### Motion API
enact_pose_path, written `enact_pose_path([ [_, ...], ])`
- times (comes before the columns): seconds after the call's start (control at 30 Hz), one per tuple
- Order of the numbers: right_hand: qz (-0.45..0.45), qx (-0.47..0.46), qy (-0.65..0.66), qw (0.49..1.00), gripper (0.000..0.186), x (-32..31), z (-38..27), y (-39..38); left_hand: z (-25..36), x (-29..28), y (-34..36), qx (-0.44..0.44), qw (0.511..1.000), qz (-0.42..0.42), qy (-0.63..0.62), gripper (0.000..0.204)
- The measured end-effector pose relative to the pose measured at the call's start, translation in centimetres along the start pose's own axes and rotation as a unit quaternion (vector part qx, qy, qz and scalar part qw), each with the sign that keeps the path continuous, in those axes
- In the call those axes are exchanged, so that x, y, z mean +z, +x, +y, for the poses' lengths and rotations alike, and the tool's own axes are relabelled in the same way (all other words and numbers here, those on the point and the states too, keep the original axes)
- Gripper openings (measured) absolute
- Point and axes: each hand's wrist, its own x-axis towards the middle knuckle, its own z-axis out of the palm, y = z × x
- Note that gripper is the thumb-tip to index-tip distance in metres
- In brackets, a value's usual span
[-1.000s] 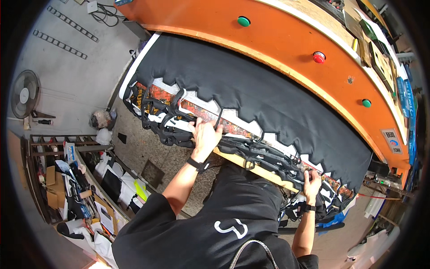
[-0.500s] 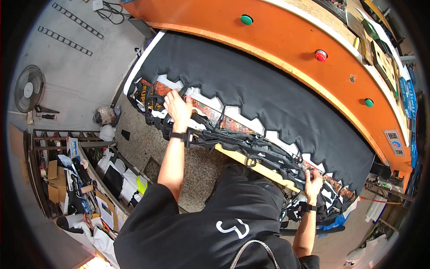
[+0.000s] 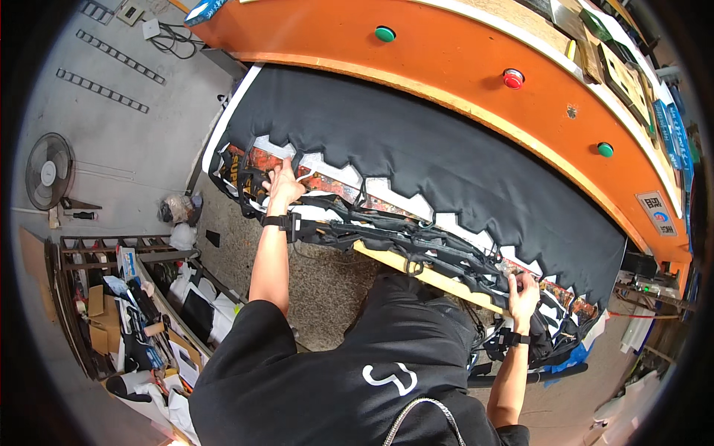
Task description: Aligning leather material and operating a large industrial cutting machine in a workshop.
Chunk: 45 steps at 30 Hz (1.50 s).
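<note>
The long red-patterned strip with white sawtooth edging [image 3: 383,201] slopes from centre-left to lower right, the spread left hand [image 3: 282,186] nearer its upper end, the curled right hand [image 3: 523,296] nearer its lower, pinch unclear.

Pretty much all black on this person: short-sleeved tee [image 3: 305,386] with a curvy white logo [image 3: 401,377]. Black trousers [image 3: 401,308] show above the logo, a greyish braided-looking cord [image 3: 425,401] loops just below it. Chunky black wrist straps too, one [image 3: 276,221] up-left of the logo, boxy bit attached, another [image 3: 515,339] up-right.
</note>
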Motion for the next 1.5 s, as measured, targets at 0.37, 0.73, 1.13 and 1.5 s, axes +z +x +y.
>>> enact_pose_path([
  [0.37, -0.013, 0.016, -0.039, 0.999, 0.029, -0.6, -0.1, 0.3, -1.7, 3.8, 2.9, -0.004, 1.000, 0.012, -0.002, 0.045],
  [0.73, 0.032, 0.072, 0.223, 0.972, 0.017, -2.6, 2.5, -0.4, -3.4, 4.4, 8.6, -0.015, 0.939, 0.081, -0.334, 0.062],
  [1.13, 0.305, 0.418, 0.571, 0.638, 0.030, -6.8, 18.3, 2.8, -6.5, 1.6, 14.5, -0.227, 0.722, -0.057, -0.652, 0.047],
  [1.5, 0.224, 0.485, 0.540, 0.650, 0.020, -5.6, 18.7, 5.4, -6.5, 1.2, 14.8, -0.231, 0.687, -0.063, -0.686, 0.049],
])
